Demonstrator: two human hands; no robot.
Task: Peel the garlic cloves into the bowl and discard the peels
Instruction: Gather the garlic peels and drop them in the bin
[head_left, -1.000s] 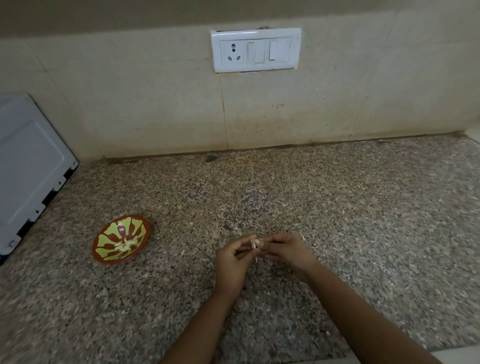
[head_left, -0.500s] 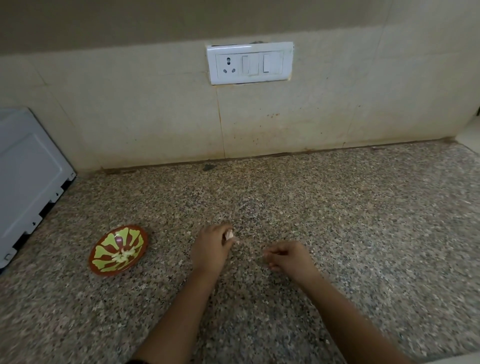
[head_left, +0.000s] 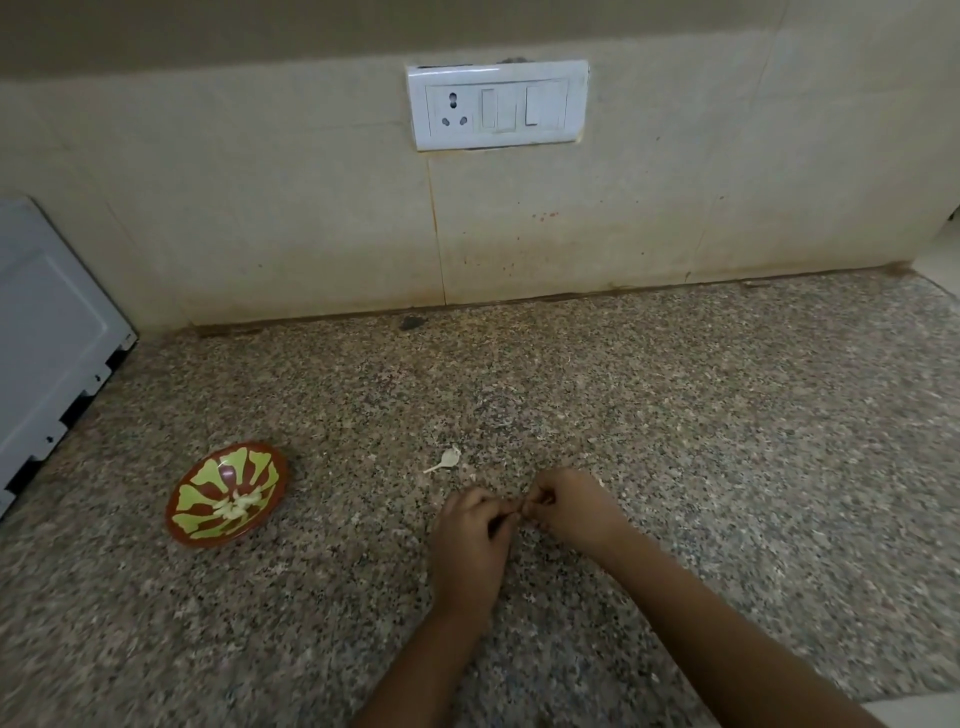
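Two hands showed, the left hand (head_left: 470, 535) and right hand (head_left: 571, 512). On the counter (head_left: 675, 415) were one patterned bowl (head_left: 205, 486), one garlic peel (head_left: 448, 460) and one white appliance (head_left: 47, 332).

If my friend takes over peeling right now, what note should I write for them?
Left hand and right hand: fingertips meet, pinching something small and hidden, probably a clove.
Bowl, to the left, holds a few peeled cloves.
One peel lies loose on the counter beyond the hands.
Left to do: finish this clove, drop it in the bowl, discard the peel.
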